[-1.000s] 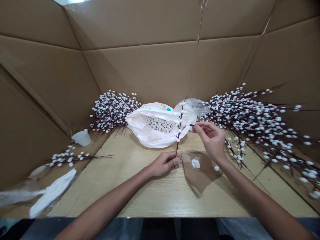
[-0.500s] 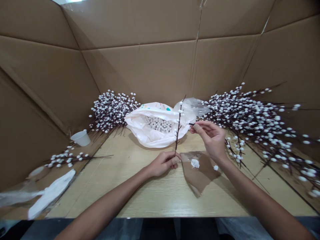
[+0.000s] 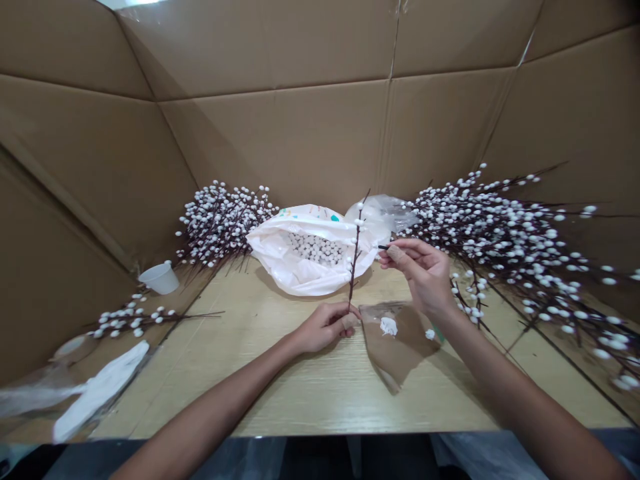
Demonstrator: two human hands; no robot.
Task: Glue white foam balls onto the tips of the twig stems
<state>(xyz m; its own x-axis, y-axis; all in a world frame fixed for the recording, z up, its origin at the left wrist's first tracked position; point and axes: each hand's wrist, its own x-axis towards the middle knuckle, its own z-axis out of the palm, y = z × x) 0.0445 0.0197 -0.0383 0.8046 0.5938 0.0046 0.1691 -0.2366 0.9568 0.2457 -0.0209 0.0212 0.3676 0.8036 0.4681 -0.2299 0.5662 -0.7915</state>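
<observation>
- head view: the left hand (image 3: 325, 328) is closed around the lower stem of a single artificial pussy willow branch (image 3: 355, 257), with the fingers curled in and the thumb pressed against the stem.
- the branch is held nearly upright, slightly tilted, above the table (image 3: 280, 393), with small white buds set along its dark stem.
- the right hand (image 3: 423, 277) is held up just beside the branch, not touching it, and a short black stem piece (image 3: 383, 247) is pinched between its thumb and forefinger.
- a beige wrap (image 3: 395, 253) is seen on a fingertip of the right hand.
- a torn, brownish see-through plastic piece (image 3: 400, 347) is laid on the table below the right hand, with a white tuft (image 3: 389, 326) on it and a small white bit (image 3: 430, 334) at its edge.
- a white plastic bag (image 3: 280, 257) filled with white buds (image 3: 315, 249) is placed behind the branch, and a clear plastic bag (image 3: 383, 212) is tucked just beside it.
- a large heap of budded branches (image 3: 500, 233) is piled to the right, and a smaller heap (image 3: 223, 223) is set to the left.
- a white cup (image 3: 160, 278) is tipped on its side at the left, near a loose budded branch (image 3: 133, 320) and a crumpled white plastic sheet (image 3: 100, 390).
- the table is walled at the back and sides by cardboard panels (image 3: 275, 147).
</observation>
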